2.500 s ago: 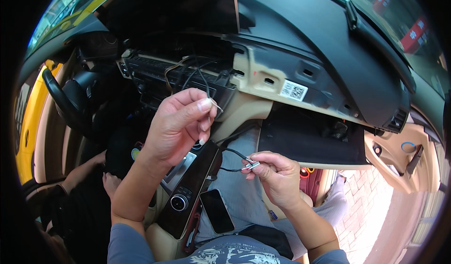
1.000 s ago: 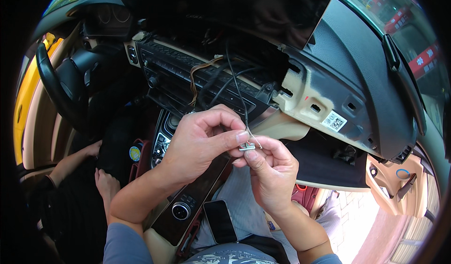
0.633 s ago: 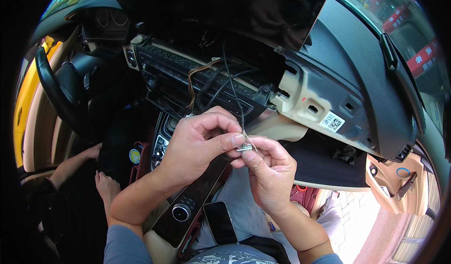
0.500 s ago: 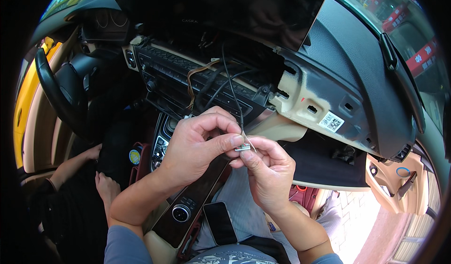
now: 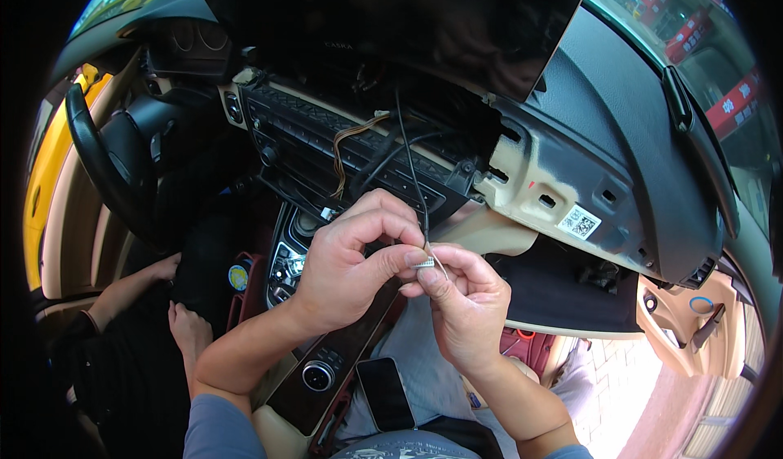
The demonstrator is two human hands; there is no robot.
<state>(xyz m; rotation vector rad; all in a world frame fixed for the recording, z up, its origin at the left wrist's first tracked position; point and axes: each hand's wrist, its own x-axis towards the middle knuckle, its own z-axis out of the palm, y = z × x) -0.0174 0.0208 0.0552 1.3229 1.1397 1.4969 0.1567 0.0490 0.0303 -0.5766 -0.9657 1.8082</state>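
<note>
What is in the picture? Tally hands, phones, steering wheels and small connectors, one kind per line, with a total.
Hands: 4 – the person's left hand and right hand, plus two hands of another person, one and another
Phones: 1 – phone
Steering wheels: 1 – steering wheel
Small connectors: 1 – connector
Total: 7

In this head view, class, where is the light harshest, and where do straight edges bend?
Head view: daylight washes out the door opening at lower right; the open dash cavity stays deep in shadow; the dashboard edge curves near the rim; both hands and the small connector look sharp.
</note>
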